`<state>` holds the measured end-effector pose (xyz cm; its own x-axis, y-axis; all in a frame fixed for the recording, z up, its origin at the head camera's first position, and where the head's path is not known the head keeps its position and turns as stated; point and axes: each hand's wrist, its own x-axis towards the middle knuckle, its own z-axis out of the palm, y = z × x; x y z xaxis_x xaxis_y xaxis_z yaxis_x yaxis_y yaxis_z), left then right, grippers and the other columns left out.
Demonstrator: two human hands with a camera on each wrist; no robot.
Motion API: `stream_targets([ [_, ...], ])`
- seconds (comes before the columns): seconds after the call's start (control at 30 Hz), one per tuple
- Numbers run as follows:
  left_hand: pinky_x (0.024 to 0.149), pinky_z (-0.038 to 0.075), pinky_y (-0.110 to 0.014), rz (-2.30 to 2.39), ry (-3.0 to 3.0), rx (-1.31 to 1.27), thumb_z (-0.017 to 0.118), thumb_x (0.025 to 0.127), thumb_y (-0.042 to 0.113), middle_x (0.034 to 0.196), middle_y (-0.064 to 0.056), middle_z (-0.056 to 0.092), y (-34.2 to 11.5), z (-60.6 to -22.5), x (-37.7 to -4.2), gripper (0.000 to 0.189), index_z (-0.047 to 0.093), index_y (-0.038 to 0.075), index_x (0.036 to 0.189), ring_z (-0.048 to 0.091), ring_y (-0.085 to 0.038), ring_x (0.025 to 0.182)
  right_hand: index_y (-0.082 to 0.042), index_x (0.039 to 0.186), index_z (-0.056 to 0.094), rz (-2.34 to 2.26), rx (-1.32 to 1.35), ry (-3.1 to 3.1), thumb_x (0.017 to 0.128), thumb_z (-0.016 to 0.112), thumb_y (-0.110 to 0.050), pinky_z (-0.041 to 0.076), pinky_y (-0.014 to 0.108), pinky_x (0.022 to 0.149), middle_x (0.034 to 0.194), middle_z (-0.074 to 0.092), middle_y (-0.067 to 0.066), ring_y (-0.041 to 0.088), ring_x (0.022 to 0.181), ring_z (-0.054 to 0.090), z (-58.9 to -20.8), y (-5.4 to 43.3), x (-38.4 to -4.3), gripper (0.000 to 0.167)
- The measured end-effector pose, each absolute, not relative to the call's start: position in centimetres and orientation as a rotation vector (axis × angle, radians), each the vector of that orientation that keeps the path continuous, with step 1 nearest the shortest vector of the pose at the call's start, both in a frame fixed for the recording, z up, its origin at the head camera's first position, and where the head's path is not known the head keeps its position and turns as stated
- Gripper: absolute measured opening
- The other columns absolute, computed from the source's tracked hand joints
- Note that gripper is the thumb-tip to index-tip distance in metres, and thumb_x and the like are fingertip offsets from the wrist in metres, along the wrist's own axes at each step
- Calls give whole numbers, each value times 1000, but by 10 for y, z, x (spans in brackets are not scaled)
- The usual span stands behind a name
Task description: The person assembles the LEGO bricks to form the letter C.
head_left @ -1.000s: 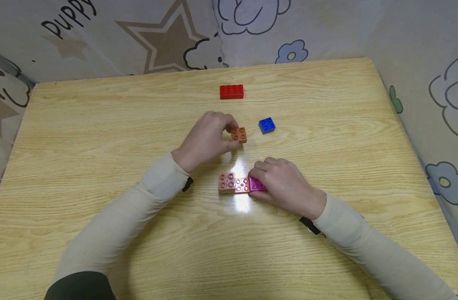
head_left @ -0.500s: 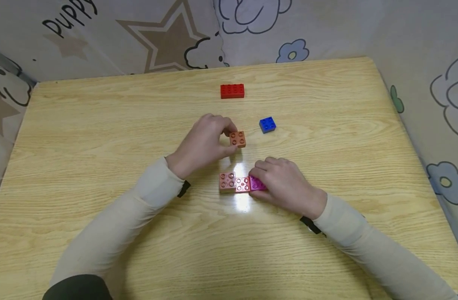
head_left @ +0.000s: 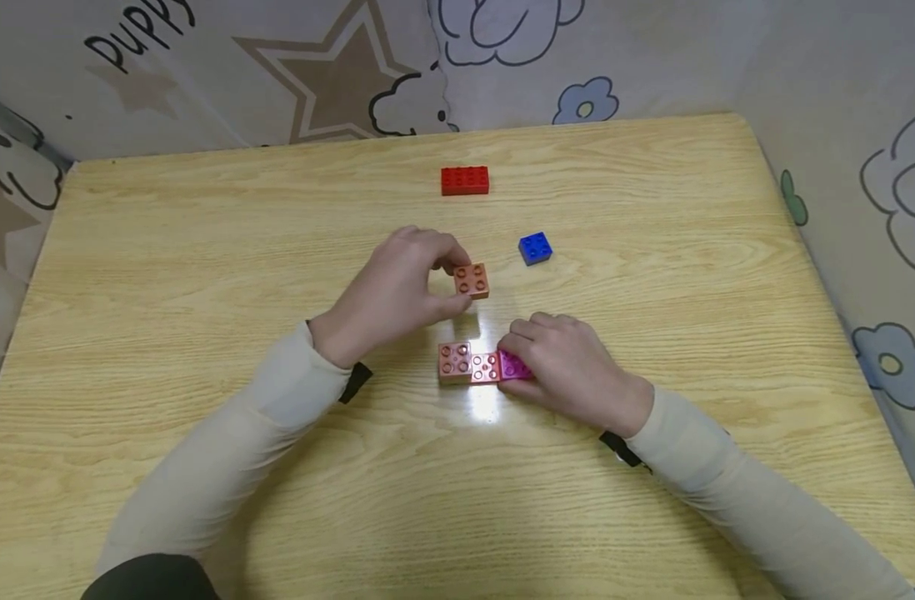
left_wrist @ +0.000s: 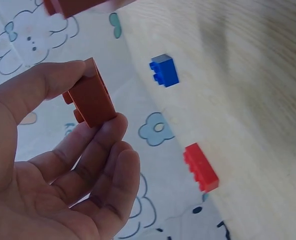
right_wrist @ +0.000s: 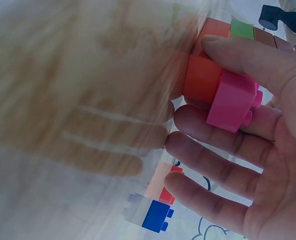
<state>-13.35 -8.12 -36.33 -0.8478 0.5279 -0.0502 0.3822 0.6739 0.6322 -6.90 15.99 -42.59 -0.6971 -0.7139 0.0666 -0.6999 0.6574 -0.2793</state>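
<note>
My left hand (head_left: 390, 287) pinches an orange-brown 2x2 toy brick (head_left: 471, 282) between thumb and fingers, studs up, above the table. In the left wrist view that brick (left_wrist: 93, 97) shows its side, thumb on one end and a fingertip on the other. Just nearer to me stands a short joined row of bricks. At its left end is a taller brownish-pink brick (head_left: 454, 361), then a lower salmon one (head_left: 484, 367). My right hand (head_left: 570, 367) grips the magenta brick (head_left: 513, 365) at the right end. Under that pink brick (right_wrist: 232, 102), the right wrist view shows an orange-red brick (right_wrist: 202, 77).
A blue 2x2 brick (head_left: 535, 248) lies beyond my hands to the right. Farther back sits a red 2x4 brick (head_left: 465, 181). The wooden table (head_left: 202, 242) meets a patterned wall (head_left: 502, 92). Past my right thumb, a green brick (right_wrist: 241, 29) belongs to the row.
My left hand has drawn the orange-brown brick slightly left and toward me, nearer the row. My right hand stays in place on the magenta brick.
</note>
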Motion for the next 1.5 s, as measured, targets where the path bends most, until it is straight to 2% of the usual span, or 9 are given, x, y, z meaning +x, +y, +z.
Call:
stream_targets([
  [0.23, 102, 48, -43, 931, 2665, 746, 90, 90, 17, 113, -6, 75, -87, -353, -125, 33, 77, 3, 117, 60, -26, 113, -5, 106, 77, -455, -1182, 2802, 89, 93, -31, 59, 43, 75, 100, 74, 7, 25, 86, 67, -425, 159, -69, 35],
  [1.07, 102, 46, -45, 931, 2688, 829, 93, 87, 17, 113, -6, 77, -101, -346, -95, 37, 77, 3, 117, 61, -26, 110, -6, 102, 76, -483, -1189, 2809, 88, 93, -29, 57, 41, 70, 95, 72, 4, 22, 81, 63, -426, 160, -69, 33],
  [1.5, 98, 50, -45, 918, 2704, 863, 93, 86, 18, 112, -5, 77, -103, -345, -84, 36, 78, 4, 116, 61, -26, 108, -6, 102, 76, -496, -1191, 2813, 88, 93, -29, 57, 41, 70, 93, 71, 4, 22, 81, 63, -427, 160, -69, 32],
])
